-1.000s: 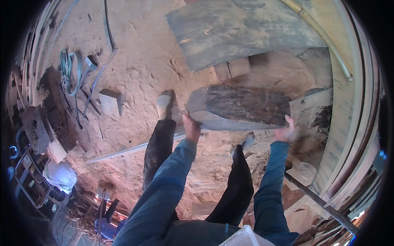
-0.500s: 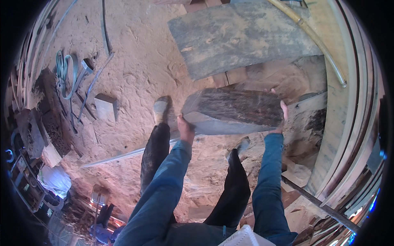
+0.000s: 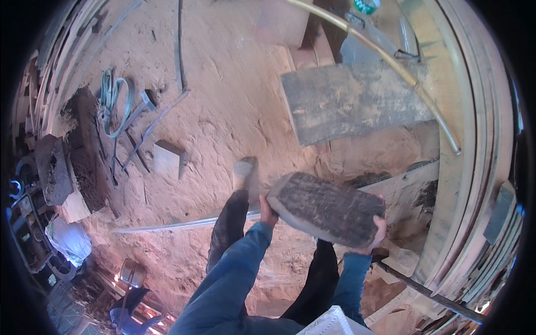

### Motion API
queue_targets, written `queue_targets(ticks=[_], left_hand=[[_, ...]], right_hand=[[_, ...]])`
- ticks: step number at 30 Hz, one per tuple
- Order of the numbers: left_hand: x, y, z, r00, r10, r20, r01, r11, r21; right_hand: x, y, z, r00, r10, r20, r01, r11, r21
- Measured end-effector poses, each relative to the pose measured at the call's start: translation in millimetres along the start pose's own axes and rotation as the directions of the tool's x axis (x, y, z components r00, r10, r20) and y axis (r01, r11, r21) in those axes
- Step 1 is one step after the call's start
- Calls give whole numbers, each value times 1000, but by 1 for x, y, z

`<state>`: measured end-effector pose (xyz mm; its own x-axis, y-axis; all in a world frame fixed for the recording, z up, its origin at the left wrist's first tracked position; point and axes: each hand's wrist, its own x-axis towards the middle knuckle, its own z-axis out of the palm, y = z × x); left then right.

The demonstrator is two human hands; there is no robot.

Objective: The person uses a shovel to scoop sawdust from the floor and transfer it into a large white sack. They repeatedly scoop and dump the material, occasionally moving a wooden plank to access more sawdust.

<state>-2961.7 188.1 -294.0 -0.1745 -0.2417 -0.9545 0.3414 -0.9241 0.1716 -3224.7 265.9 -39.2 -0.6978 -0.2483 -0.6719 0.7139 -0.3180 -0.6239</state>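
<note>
A thick, dark, rough-faced wooden slab (image 3: pixel 326 207) is held up off the ground between my two hands, tilted with its right end lower. My left hand (image 3: pixel 268 211) grips its left end, thumb against the edge. At the opposite end, my right hand (image 3: pixel 377 231) is wrapped round the corner, its fingers partly hidden by the wood. Beyond the slab, a wide grey weathered board (image 3: pixel 357 100) lies over some wood pieces. My feet stand on sandy, sawdust-covered ground below, one shoe (image 3: pixel 245 167) showing left of the slab.
A bamboo pole (image 3: pixel 385 56) leans across the upper right beside long stacked planks (image 3: pixel 474 139). Left lie a coiled strap (image 3: pixel 116 106), a hammer-like tool (image 3: pixel 142 106) and a wood block (image 3: pixel 168 159). A long metal strip (image 3: pixel 167 226) crosses the ground; a dark rod (image 3: pixel 424 290) slants lower right.
The slab has come nearer to me and its right end has swung down, with both hands still on it. More of its dark rough face shows. The view has shifted too.
</note>
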Motion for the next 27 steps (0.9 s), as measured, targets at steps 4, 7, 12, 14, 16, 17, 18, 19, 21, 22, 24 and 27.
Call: queue_targets(ticks=[4,7,12,14,16,17,18,19,21,22,24,27], left_hand=[[-64,34,5,994,-61,92,76,984,-163],[-103,82,20,999,-26,47,35,980,-195],[-129,181,46,998,8,64,15,938,-346],[-116,228,58,997,13,73,20,897,-441],[-107,262,65,990,115,-77,-136,904,-406],[-105,274,69,986,154,-66,-166,854,-494],[-106,282,72,977,170,-126,-207,887,-412],[-110,284,77,967,248,-54,-250,894,-372],[-126,279,86,958,285,24,-263,913,-312],[-139,270,87,960,271,74,-242,932,-270],[-165,243,87,963,245,115,-228,963,-140],[-200,195,61,986,160,45,-155,983,-99]], right_hand=[[-47,-7,82,980,-77,181,102,985,-137],[-65,-9,149,948,-23,319,103,966,-236],[-35,13,297,868,143,475,39,934,-354],[-14,38,358,840,80,537,170,901,-399],[1,49,385,682,266,681,27,922,-387],[2,58,383,587,299,752,-37,938,-344],[3,66,377,526,337,781,-129,939,-319],[1,74,361,504,391,770,-103,913,-395],[-9,94,309,496,420,760,11,872,-489],[-14,100,273,602,502,621,-23,788,-615],[-25,103,185,762,538,360,-131,673,-728],[-52,75,24,883,440,166,-179,641,-747]])
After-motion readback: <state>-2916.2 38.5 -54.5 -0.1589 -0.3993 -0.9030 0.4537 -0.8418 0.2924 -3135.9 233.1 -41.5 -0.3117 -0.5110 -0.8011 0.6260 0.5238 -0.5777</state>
